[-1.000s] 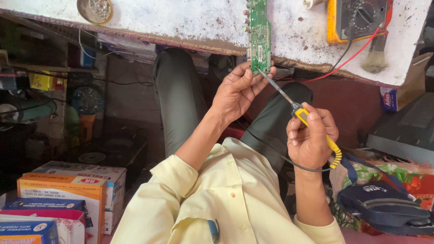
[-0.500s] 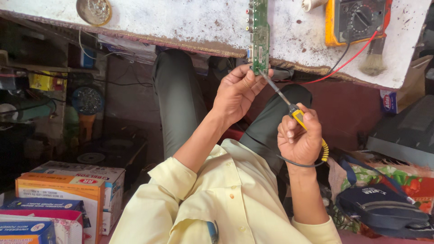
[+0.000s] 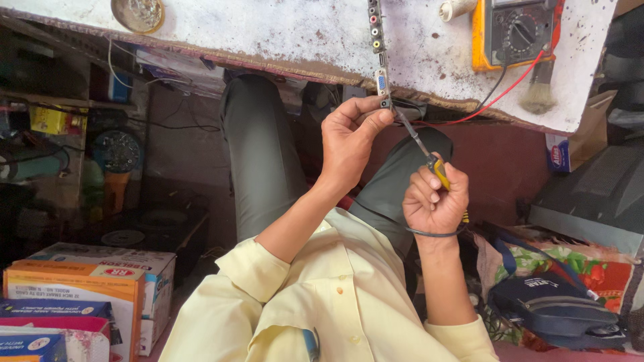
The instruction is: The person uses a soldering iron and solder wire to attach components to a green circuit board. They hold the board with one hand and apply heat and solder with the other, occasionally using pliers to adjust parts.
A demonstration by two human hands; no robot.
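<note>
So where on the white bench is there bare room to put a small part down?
The white bench is bare between the round metal tin and the circuit board. It is crowded around the yellow multimeter, its leads and the brush.

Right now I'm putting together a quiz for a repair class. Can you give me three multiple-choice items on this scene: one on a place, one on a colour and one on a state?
1. Where does the multimeter lie?
A. on the white table
B. on the floor
C. on a cardboard box

2. What colour is the handle of the tool in the right hand?
A. blue
B. yellow
C. green

3. What is the left hand doing?
A. resting open on a knee
B. pinching the near end of the circuit board
C. gripping a cable

Answers:
1. A, as the multimeter sits on the speckled table top with its leads trailing off the edge.
2. B, as yellow shows above the closed fingers.
3. B, as the thumb and fingertips close on the board's end.
</note>
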